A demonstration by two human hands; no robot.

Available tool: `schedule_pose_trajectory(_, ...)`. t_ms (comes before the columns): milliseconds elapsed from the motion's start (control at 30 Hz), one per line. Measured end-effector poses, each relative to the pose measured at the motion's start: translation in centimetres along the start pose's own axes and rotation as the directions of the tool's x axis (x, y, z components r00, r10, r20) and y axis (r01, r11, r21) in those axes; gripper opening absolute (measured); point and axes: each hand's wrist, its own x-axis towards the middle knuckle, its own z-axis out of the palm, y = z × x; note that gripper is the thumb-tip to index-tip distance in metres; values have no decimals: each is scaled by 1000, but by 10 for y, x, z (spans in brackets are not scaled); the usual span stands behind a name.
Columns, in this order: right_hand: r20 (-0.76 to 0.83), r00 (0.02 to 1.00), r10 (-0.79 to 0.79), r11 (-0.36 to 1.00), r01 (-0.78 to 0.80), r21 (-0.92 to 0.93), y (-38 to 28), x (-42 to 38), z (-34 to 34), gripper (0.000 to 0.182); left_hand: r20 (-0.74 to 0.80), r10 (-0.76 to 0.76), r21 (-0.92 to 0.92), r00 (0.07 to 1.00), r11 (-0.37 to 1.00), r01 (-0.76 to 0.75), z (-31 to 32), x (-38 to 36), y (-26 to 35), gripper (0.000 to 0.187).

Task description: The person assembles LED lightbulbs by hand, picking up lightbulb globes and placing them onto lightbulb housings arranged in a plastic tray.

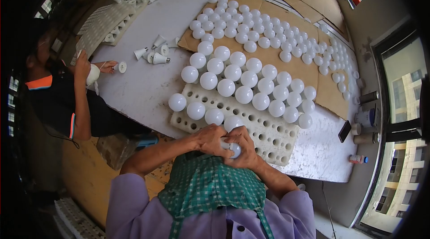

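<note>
Close to my chest, a light bulb point(234, 150) is gripped by both hands, its white dome partly covered by fingers. My left hand point(213, 140) is closed around its left side, and my right hand point(244, 147) wraps it from the right. Just beyond my hands lies a white foam tray point(268, 137) with rows of round holes. Several white bulbs point(196, 110) stand in its near-left holes, and more rows of bulbs point(244, 94) fill its far part. The fingers hide the base of the held bulb.
Flat cardboard point(268, 53) carries many white bulbs beyond the tray. Loose bulb bases point(156, 57) lie at left, near another tray point(112, 19). A co-worker point(67, 91) sits there holding a base. A phone point(345, 131) and a small bottle point(358, 159) are at right.
</note>
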Motion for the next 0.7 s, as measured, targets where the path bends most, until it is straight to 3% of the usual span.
schedule_pose_trajectory(67,15,1000,22,1000,-22,-5,2,-3,-3,50,-13,23,-29,1000,999,-23,5,6,-10,58)
schedule_pose_trajectory(167,12,985,170,983,-171,61,-2,-1,-10,58,38,-66,-141,997,987,71,6,7,-23,62)
schedule_pose_trajectory(233,-131,938,321,947,-316,58,-1,-5,-31,63,-314,21,-272,949,956,-112,-4,0,-22,58)
schedule_pose_trajectory(267,-213,910,355,932,-363,-2,1,-11,-48,63,-312,23,-273,950,955,-113,-13,-4,-30,58)
schedule_pose_trajectory(300,-291,878,380,909,-413,-58,3,-16,-66,63,-407,0,-338,914,929,-150,-25,-12,-42,53)
schedule_pose_trajectory(367,-222,892,393,828,-449,-337,3,-16,-89,61,-494,-41,-405,868,895,-189,-42,-24,-62,48)
schedule_pose_trajectory(400,-160,907,389,795,-419,-440,13,-21,-90,61,-527,-143,-517,838,836,-183,-51,-27,-75,44)
schedule_pose_trajectory(433,-151,915,375,811,-402,-424,22,-25,-89,61,-558,-250,-608,792,772,-185,-61,-33,-88,40)
schedule_pose_trajectory(500,-63,913,403,767,-374,-520,42,-29,-73,62,-666,-369,-557,648,824,-104,-69,-41,-106,35)
schedule_pose_trajectory(567,-56,900,433,748,-393,-535,50,-30,-61,63,-739,-447,-576,503,807,-129,-81,-55,-135,33)
schedule_pose_trajectory(633,-23,897,441,691,-356,-628,43,-23,-50,64,-814,-470,-517,340,854,-56,-97,-67,-183,31)
schedule_pose_trajectory(667,-6,898,440,698,-347,-627,44,-23,-45,66,-844,-455,-461,284,886,49,-104,-74,-219,31)
schedule_pose_trajectory(700,7,895,445,698,-342,-629,45,-23,-39,67,-853,-453,-455,258,889,56,-114,-81,-241,31)
